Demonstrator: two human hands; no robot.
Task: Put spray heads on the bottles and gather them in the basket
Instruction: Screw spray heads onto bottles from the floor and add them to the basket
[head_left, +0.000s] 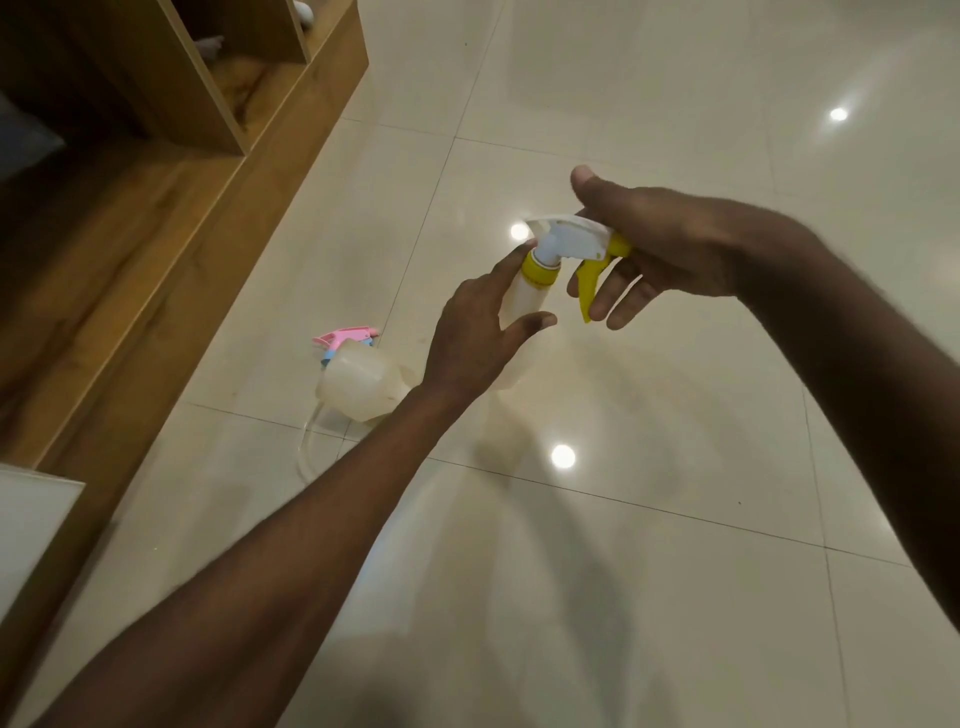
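Observation:
My left hand (475, 332) grips a translucent white bottle (522, 299) by its upper body, thumb and forefinger around it. A white spray head (566, 241) with a yellow collar and yellow trigger sits on the bottle's neck. My right hand (654, 244) holds that spray head from the right, thumb on top and fingers below by the trigger. A second translucent bottle (361, 382) lies on its side on the floor to the left. A pink and blue spray head (345, 340) lies just behind it, with a thin clear tube curling away. No basket is in view.
Glossy cream floor tiles (649, 519) fill the scene, with bright light reflections. A wooden shelf unit (171, 171) with open compartments runs along the left side. A white panel (31, 525) shows at the lower left edge.

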